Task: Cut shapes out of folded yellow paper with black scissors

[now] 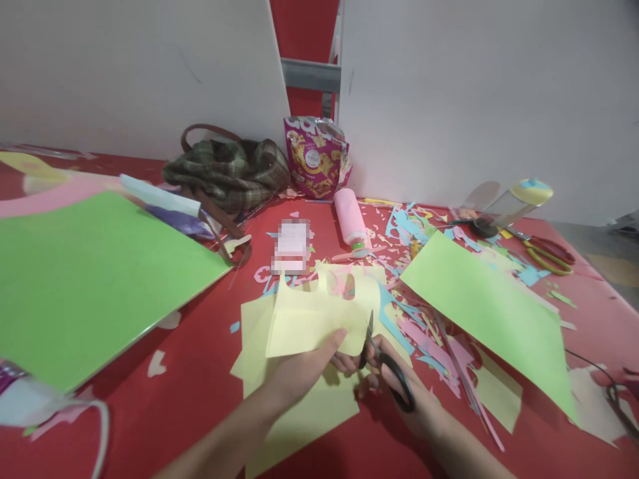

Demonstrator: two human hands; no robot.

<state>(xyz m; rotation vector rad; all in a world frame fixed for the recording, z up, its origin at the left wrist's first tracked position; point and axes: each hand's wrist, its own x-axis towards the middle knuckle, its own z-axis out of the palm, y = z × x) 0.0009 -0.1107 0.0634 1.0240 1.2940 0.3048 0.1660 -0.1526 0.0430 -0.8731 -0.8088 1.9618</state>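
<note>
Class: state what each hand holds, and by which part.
Left hand pinches the yellow paper at its lower edge; right hand holds the black scissors by the handle loops.

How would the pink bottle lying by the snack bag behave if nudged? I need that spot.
The pink cylindrical plastic bottle lies on its side, so it would probably roll. Paper scraps beside it might stop it. It looks light.

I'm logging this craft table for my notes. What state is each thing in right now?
Left hand: shut on the pale yellow paper sheet, which is partly cut, held up.
Right hand: shut on the black-handled scissors, blades into the sheet's edge.
Pink plastic bottle: lying on its side.
Purple snack bag: upright, top open.
Yellow-handled scissors: lying flat, unused.
Plaid cloth bag: slumped against the wall.
</note>
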